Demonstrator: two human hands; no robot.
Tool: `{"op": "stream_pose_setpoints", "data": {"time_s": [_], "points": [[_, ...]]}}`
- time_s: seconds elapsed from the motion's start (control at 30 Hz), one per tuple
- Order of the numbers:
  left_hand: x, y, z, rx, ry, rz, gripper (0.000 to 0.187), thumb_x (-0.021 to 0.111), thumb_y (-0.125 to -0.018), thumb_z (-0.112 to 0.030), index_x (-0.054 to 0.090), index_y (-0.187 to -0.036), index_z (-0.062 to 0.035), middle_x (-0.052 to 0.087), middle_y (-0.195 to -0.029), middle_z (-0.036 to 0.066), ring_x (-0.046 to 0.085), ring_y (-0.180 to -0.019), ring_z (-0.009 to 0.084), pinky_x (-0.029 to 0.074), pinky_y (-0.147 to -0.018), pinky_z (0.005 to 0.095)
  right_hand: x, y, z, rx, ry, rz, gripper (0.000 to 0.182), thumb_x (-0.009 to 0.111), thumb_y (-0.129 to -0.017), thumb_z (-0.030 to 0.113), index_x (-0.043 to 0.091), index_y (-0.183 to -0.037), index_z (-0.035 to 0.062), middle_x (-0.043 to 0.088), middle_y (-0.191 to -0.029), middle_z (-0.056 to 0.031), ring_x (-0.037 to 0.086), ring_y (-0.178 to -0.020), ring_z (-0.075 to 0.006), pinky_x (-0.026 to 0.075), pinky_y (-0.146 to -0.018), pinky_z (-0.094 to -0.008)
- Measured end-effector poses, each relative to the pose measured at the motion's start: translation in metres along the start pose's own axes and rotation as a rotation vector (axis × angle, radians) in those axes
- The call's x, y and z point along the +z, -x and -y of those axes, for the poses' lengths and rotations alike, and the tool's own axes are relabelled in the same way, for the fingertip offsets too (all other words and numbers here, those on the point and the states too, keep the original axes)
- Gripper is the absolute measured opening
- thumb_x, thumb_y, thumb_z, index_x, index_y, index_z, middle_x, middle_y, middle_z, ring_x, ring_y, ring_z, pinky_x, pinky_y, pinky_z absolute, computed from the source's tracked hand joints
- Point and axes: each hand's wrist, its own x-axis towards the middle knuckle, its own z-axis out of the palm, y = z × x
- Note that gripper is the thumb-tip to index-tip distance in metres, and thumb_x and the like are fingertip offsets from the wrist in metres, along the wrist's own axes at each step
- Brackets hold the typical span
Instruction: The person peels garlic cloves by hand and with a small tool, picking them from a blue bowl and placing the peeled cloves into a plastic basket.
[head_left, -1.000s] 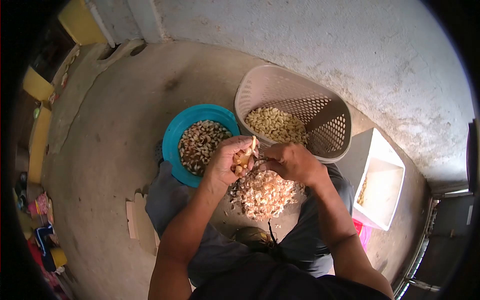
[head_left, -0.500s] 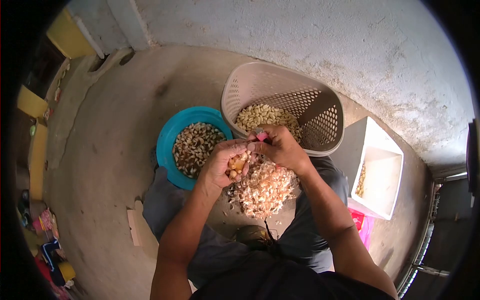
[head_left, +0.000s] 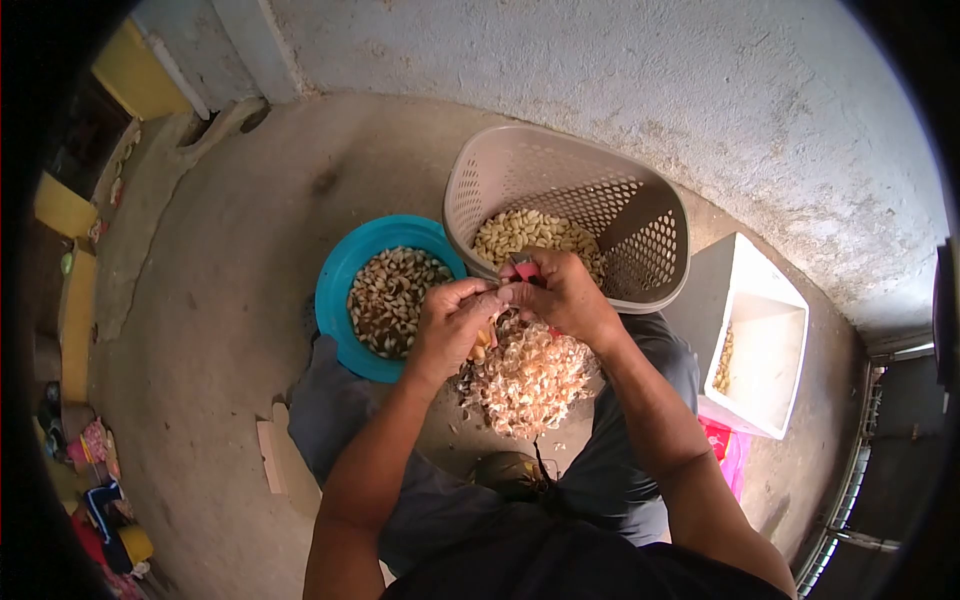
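A few pale cloves (head_left: 485, 343), garlic by the look of them, lay in the palm of the left hand (head_left: 448, 328), above a heap of papery skins (head_left: 530, 385). That hand was half closed around them, its thumb and forefinger pinched up against the fingers of the right hand (head_left: 568, 298). The right hand was closed on a small red object (head_left: 529, 272); only part of it showed, and what it was could not be told. Whatever was pinched where the fingertips met was hidden too.

The heap of skins sat between the knees, and what lay beneath it could not be made out. Just beyond the left hand stood a blue basin (head_left: 334, 285) holding many cloves with brown and whitish skins, with a brown patch among them. Touching or just beside it, a beige basket (head_left: 575, 143) with holed walls held a layer of cream-coloured cloves, its near part covered by the right hand. Farther right was a white box (head_left: 768, 370) with some yellowish pieces inside, mostly cut off by its wall. A pink thing (head_left: 735, 455) showed below the box, partly hidden.
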Motion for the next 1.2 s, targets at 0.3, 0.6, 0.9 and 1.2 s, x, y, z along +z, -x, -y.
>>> {"op": "stream_pose_setpoints", "data": {"time_s": [0.3,0.6,0.9,1.2], "points": [[-0.003,-0.005,0.014,-0.183,0.452,-0.024,0.016,0.066,-0.095,-0.016,0.068,-0.093,-0.0007,0.069,-0.085,0.01,0.063,-0.056,0.0148,0.049,-0.043,0.0249,0.001,-0.002,-0.001,-0.011,-0.077,0.022,0.017,0.073,-0.094,0.001,0.065,-0.106,-0.0069,0.07,-0.081,-0.0064,0.064,-0.067,-0.0095,0.052,-0.058,-0.0256],[-0.004,-0.009,0.022,-0.414,0.651,-0.064,0.023,0.069,-0.096,-0.031,0.068,-0.094,-0.0083,0.072,-0.085,0.005,0.066,-0.057,0.014,0.046,-0.036,0.0231,0.002,-0.004,0.0,-0.026,0.05,-0.01,0.013,0.071,-0.092,0.002,0.066,-0.101,-0.0066,0.069,-0.076,-0.0082,0.065,-0.066,-0.0119,0.051,-0.059,-0.0297],[0.005,-0.008,0.024,-0.283,0.479,-0.114,0.016,0.067,-0.099,-0.024,0.069,-0.1,-0.008,0.07,-0.083,0.007,0.065,-0.056,0.016,0.043,-0.036,0.0243,-0.001,-0.002,-0.01,-0.163,0.29,-0.025,0.012,0.074,-0.087,0.002,0.07,-0.097,-0.0047,0.071,-0.075,-0.008,0.063,-0.064,-0.0117,0.05,-0.059,-0.0301],[0.002,-0.005,0.015,-0.248,0.478,-0.06,0.019,0.066,-0.099,-0.023,0.069,-0.1,-0.0046,0.069,-0.087,0.007,0.065,-0.058,0.0156,0.043,-0.036,0.0237,-0.006,-0.008,-0.012,0.062,-0.16,0.037,0.011,0.072,-0.092,0.004,0.073,-0.099,-0.0045,0.071,-0.075,-0.0038,0.057,-0.056,-0.0061,0.045,-0.05,-0.0225]]}}
